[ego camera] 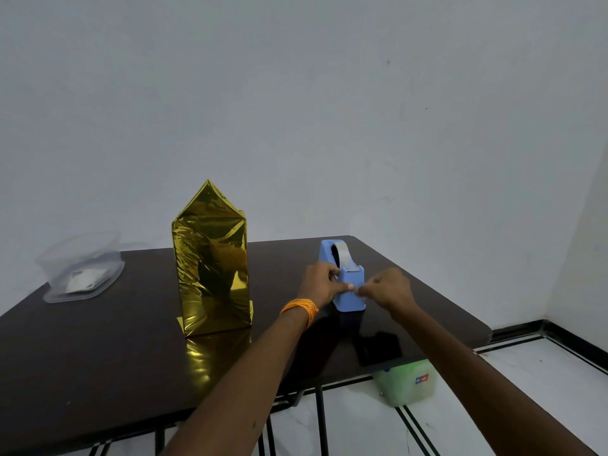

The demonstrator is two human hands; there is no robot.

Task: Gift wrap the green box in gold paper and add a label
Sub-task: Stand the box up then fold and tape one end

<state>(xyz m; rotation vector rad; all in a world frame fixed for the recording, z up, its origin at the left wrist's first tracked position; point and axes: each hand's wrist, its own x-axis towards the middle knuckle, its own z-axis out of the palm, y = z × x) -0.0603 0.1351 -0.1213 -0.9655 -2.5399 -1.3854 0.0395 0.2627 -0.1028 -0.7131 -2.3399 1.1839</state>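
The box wrapped in gold paper (pixel 212 268) stands upright on the dark table (pixel 98 350), its top folded to a point and small flaps sticking out at the base. To its right stands a blue tape dispenser (pixel 348 291) with a roll of clear tape. My left hand (pixel 320 284), with an orange thread band at the wrist, holds the dispenser's left side. My right hand (pixel 386 287) pinches at the dispenser's front right, fingertips together; any tape between them is too small to make out.
A clear plastic container (pixel 80 268) with white slips inside sits at the table's back left. Under the right table edge a pale green tub (pixel 406 383) rests on the white tiled floor. The wall stands close behind the table.
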